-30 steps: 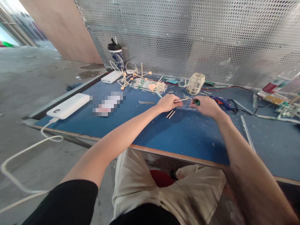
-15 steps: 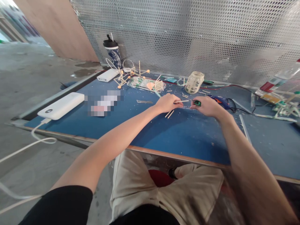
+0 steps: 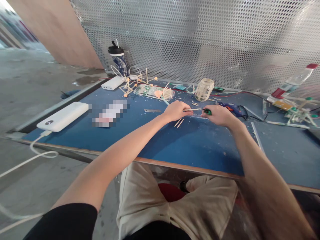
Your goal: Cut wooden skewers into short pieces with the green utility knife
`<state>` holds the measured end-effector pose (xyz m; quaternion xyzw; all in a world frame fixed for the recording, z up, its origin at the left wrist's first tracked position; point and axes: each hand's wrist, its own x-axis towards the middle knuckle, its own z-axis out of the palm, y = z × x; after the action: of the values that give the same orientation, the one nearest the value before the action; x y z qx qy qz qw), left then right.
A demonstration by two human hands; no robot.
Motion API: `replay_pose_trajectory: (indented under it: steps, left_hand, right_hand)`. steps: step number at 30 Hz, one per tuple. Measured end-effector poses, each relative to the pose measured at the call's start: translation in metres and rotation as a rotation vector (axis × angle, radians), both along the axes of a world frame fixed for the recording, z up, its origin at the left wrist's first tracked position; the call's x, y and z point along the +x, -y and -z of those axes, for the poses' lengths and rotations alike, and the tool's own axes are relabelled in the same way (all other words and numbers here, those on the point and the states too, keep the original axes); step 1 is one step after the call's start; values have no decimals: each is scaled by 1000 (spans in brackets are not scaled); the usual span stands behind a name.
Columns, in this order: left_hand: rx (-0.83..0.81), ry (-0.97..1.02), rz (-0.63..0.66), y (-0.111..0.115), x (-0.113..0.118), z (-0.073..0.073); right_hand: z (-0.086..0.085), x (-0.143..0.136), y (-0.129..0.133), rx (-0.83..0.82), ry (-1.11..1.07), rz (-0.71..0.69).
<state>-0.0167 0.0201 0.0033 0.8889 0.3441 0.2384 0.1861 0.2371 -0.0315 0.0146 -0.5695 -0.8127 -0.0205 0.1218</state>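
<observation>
My left hand [image 3: 175, 111] is closed in a pinch round a thin wooden stick [image 3: 192, 109], which points right. My right hand [image 3: 218, 115] is wrapped round a small tool with a green and black handle [image 3: 207, 111]. Its dark tip is right at the stick's free end; whether the two touch I cannot tell. Under my hands lies a clear plastic strip [image 3: 200, 116], partly hidden. Two short sticks [image 3: 180, 123] lie on the blue table just below my left hand. A flat metal blade [image 3: 152, 110] rests to the left.
Behind my hands stand a glass jar [image 3: 204, 90] and stick models with orange joints [image 3: 126, 95]. A blue glue gun [image 3: 231, 109] and a bottle [image 3: 295, 81] are at right. White power banks [image 3: 63, 116], a lidded cup [image 3: 119, 61] and a perforated metal panel [image 3: 175, 30] border the left and back.
The view has shifted slightly. The tool's tip and the stick's free end appear a little closer together, and both hands keep their grips.
</observation>
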Motion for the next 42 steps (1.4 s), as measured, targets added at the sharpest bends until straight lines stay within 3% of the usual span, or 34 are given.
replay_pose_trajectory:
  steps: [12,21,33,37,42]
  left_hand:
    - [20,19,-21,7,-4,-12]
    - [42,-40,-78,-2,-5,-6]
    - [62,-60,-85,1,-3,-1]
    - [47,-55,-68,0,-3,-1]
    - [13,-29,-61,-1,-4,0]
  right_hand:
    - [-9,1,8,64,-141,-11]
    - [-12,2,9,359,-382,278]
    - [-10,-51,17,257,-380,12]
    - [-7,-44,13,256,-410,48]
    - [-10,-25,11,354,-616,60]
